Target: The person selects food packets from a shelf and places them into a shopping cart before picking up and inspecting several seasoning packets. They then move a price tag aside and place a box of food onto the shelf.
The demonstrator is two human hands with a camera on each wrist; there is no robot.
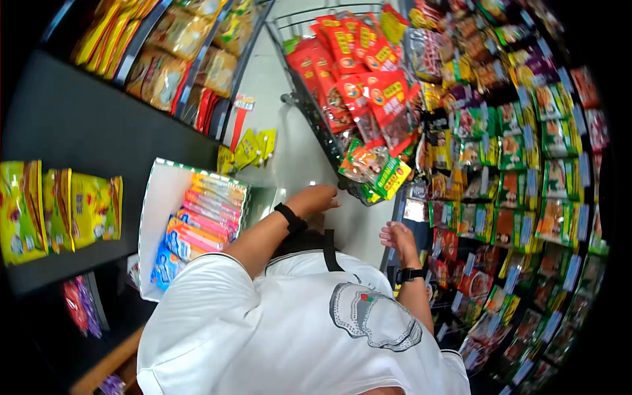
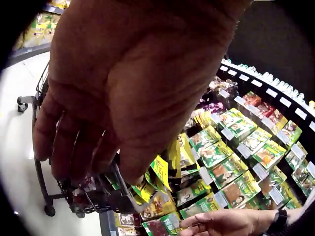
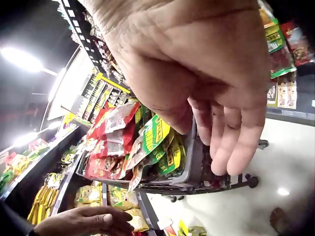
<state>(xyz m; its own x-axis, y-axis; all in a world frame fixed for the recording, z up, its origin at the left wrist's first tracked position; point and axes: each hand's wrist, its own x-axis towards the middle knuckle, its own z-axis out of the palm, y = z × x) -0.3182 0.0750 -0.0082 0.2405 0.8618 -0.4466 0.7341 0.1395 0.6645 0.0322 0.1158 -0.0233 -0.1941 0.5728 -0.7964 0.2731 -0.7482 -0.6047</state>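
Observation:
Just short of the near end of a shopping cart is my left hand, its fingers loosely extended and holding nothing. My right hand is held palm up beside the shelf on the right, fingers relaxed and nothing in them. Red snack packets are heaped in the cart, with green and yellow packets at its near end. In the right wrist view the cart's grey rim shows right behind my fingers. The left wrist view has my left palm over part of the cart.
Shelves of green and yellow packets line the right side. To the left, a white box holds pink, orange and blue packets. Yellow bags lie on the dark shelf top, and yellow-green packets hang near a red price tag strip.

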